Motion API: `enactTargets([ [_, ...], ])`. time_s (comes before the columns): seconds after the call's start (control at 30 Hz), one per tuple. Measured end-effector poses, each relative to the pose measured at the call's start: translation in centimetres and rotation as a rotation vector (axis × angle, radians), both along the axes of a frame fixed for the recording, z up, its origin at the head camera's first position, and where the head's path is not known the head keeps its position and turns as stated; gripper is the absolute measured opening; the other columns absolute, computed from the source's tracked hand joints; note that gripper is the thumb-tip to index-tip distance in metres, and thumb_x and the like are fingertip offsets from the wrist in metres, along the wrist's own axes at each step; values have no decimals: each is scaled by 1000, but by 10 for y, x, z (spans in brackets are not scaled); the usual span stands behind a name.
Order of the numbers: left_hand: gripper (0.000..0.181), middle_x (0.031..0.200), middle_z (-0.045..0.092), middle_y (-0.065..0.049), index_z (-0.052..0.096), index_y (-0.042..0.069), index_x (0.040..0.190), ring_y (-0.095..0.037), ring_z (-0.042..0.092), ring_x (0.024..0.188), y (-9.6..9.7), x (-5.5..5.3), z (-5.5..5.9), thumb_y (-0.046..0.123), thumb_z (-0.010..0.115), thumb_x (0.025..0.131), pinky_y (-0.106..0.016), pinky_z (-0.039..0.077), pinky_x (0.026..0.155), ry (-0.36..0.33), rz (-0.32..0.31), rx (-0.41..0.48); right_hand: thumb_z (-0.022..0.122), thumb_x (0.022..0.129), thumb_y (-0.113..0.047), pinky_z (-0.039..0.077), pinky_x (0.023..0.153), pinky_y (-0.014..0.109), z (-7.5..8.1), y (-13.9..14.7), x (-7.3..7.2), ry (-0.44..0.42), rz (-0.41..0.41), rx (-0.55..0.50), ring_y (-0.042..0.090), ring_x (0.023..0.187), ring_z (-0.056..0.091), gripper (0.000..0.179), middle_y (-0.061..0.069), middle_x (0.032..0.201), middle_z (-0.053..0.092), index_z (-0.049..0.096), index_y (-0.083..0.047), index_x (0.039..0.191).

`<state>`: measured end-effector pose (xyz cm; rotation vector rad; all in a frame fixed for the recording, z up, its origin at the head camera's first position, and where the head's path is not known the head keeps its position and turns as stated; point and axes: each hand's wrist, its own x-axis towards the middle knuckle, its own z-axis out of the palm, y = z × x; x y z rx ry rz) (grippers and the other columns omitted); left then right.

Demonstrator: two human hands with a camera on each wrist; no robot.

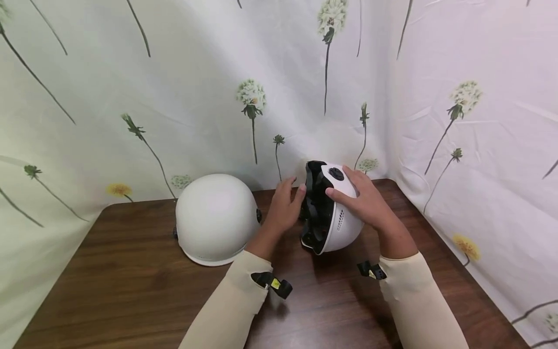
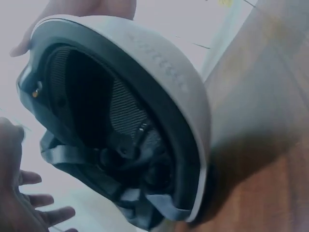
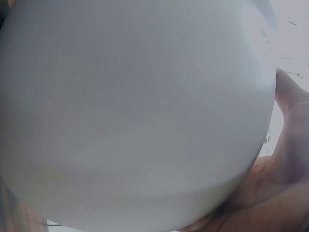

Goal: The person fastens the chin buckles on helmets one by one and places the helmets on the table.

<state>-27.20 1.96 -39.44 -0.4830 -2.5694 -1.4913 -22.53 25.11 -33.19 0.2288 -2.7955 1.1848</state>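
Observation:
In the head view my right hand (image 1: 368, 201) grips a white helmet (image 1: 346, 228) with a dark lining at its upper side, thumb and fingers spread about a round black knob (image 1: 336, 173). The helmet is tilted on its side, its hollow facing left. My left hand (image 1: 285, 206) is apart from it, before the opening. The left wrist view shows that hand's fingers (image 2: 48, 200) spread, beside dark straps (image 2: 72, 154) and the padded inside. White shell (image 3: 135, 106) fills most of the right wrist view, with part of the right hand (image 3: 285, 159) against its edge.
A second white helmet (image 1: 215, 218) rests dome up on the brown wooden table (image 1: 131, 286), to the left of my left forearm. White cloth (image 1: 196, 97) printed with dandelions hangs behind the table and along its right side.

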Motion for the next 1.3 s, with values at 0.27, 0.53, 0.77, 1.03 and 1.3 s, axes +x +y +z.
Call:
enactTargets([
  [0.27,71,177,31,-22,36,2,168,-38,32,166,7,-12,35,49,46,116,-59,28,134,65,-48,-91,69,100,-57,34,127,62,0,1,-1,6,13,-4,39,160,34,96,22,177,30,28,-14,175],
  [0.53,75,183,18,-18,30,10,173,-39,23,170,13,-22,53,53,46,115,-65,24,134,67,-94,-163,68,100,-57,37,124,61,1,0,-4,16,11,18,39,157,37,96,24,175,33,27,-13,175],
  [0.77,82,181,27,-15,26,12,175,-35,26,169,19,-30,62,62,43,113,-60,24,136,-37,-148,-158,68,100,-57,39,120,58,0,0,-2,2,8,2,39,152,40,97,24,175,32,26,-13,175],
  [1.03,88,180,28,-13,29,12,174,-37,31,165,19,-31,60,65,49,106,-62,28,134,-163,-176,-82,68,100,-57,41,119,62,-3,-1,-1,25,12,12,40,151,41,95,24,173,33,27,-14,175],
  [1.3,87,179,31,-13,29,11,174,-36,34,164,14,-36,56,63,47,106,-61,26,135,-208,-188,-7,68,100,-57,39,123,64,-11,-1,-9,27,20,22,43,159,35,99,25,176,27,23,-11,175],
])
